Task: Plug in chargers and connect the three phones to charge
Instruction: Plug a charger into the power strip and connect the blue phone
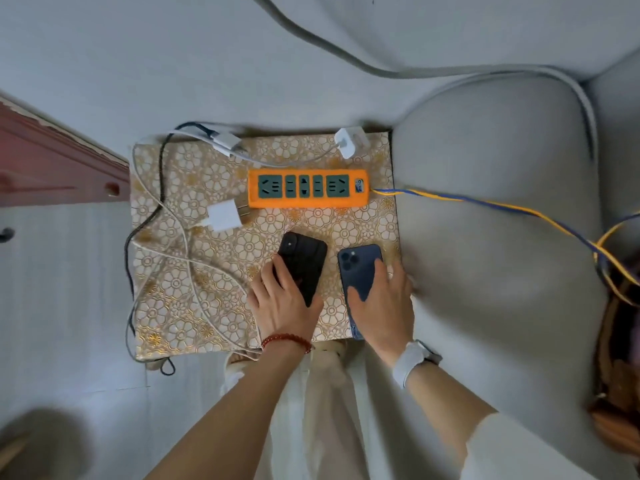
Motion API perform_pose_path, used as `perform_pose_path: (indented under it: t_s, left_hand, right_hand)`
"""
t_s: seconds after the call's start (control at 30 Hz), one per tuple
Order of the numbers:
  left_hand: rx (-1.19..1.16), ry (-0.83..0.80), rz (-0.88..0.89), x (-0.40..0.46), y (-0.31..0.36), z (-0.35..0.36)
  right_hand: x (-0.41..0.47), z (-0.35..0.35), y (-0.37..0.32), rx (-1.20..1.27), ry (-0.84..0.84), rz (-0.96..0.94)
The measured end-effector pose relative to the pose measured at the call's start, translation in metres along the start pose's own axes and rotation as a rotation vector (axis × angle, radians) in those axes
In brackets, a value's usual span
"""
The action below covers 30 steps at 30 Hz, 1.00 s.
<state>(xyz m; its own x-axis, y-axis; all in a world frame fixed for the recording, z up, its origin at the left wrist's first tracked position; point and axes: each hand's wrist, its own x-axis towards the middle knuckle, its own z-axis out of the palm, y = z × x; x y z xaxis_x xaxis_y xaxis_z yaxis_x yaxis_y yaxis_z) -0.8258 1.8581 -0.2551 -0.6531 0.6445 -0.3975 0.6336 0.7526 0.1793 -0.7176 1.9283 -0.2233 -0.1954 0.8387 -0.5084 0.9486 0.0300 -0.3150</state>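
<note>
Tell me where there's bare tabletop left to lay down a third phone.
Freest patch: centre of the table, between the white charger, the looping cables and the left hand. A narrow strip lies between the power strip and the phones. Crowded: the back edge with two chargers, the cabled left side, and the front right, where the right hand covers the blue phone.

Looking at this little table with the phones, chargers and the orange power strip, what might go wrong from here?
The blue phone under the right hand overhangs the table's near edge, so it might slip off. The white cables cross in loops with a black cable and could snag. Only two phones show; none of the power strip's sockets is filled.
</note>
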Motion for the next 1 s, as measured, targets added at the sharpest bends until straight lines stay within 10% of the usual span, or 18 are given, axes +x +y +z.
perform_pose_path:
  t_s: [0.2,0.5,0.63,0.83,1.0]
  left_hand:
    - [-0.089,-0.052,-0.003,0.011,-0.005,-0.017]
    - [-0.062,0.522,0.243,0.068,-0.005,-0.09]
    - [0.103,0.396,0.314,0.091,-0.004,-0.111]
    - [-0.05,0.594,0.444,0.08,-0.021,-0.118]
    - [-0.161,0.563,0.4,0.047,-0.026,-0.114]
  right_hand:
    - [0.075,-0.044,-0.034,0.04,0.187,-0.412]
    - [0.171,-0.068,-0.078,-0.44,0.022,-0.586]
    - [0.182,-0.069,-0.082,-0.503,0.008,-0.622]
    - [0.155,-0.079,-0.081,-0.036,0.146,-0.663]
    - [0.127,-0.073,-0.062,0.243,-0.12,-0.556]
